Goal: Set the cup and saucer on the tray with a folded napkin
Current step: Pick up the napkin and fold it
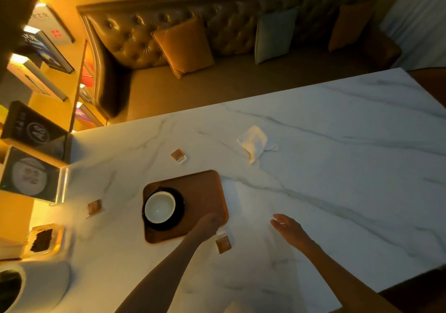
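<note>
A brown tray [205, 187] lies on the white marble table. On its left part sits a white cup [160, 207] on a dark saucer [179, 206]. A crumpled white napkin [253, 142] lies on the table beyond the tray to the right, apart from it. My left hand [208, 224] rests at the tray's near right corner; whether its fingers grip the rim I cannot tell. My right hand [288, 227] hovers over bare table right of the tray, fingers spread, holding nothing.
Three small brown sachets lie around the tray: one [178, 155] beyond it, one [94, 207] to its left, one [223, 244] by my left wrist. A box of dark packets [42, 240] and a white pot [36, 286] stand at the left edge. A tufted sofa [217, 47] runs behind the table.
</note>
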A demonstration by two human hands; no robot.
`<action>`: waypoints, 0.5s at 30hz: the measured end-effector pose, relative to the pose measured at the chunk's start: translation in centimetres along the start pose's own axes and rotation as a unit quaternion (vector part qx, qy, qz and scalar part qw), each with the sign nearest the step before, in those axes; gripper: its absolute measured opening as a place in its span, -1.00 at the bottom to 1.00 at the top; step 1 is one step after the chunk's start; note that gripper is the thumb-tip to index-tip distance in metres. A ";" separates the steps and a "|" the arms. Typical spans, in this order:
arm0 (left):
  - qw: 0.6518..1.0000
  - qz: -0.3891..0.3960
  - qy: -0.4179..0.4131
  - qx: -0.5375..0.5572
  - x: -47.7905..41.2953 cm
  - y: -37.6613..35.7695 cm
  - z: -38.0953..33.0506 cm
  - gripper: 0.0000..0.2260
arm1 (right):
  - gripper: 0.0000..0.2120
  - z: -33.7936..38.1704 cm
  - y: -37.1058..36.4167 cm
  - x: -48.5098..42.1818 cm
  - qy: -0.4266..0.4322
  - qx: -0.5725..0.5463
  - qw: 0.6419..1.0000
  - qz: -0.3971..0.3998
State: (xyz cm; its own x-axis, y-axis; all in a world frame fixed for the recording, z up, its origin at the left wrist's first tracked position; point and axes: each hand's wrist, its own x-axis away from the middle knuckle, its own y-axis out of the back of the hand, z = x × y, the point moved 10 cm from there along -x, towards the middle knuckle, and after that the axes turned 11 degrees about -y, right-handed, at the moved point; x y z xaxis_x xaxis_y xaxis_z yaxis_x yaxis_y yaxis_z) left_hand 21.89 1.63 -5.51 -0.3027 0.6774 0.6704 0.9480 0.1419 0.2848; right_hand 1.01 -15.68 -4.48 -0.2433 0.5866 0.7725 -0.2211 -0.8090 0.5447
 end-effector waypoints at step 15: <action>0.989 -0.147 0.003 -0.032 -19.8 1.1 -14.8 -0.64 | -0.65 11.5 14.8 -19.5 0.027 -0.049 0.992 -0.113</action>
State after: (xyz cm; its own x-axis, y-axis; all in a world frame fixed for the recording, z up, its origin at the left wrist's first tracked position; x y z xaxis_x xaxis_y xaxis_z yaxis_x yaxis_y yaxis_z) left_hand 27.47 -22.37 -8.32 -0.5645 0.6095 0.5566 0.8114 0.2860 0.5097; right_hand 13.33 -39.58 -7.75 -0.2266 0.7553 0.6150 -0.3649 -0.6512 0.6654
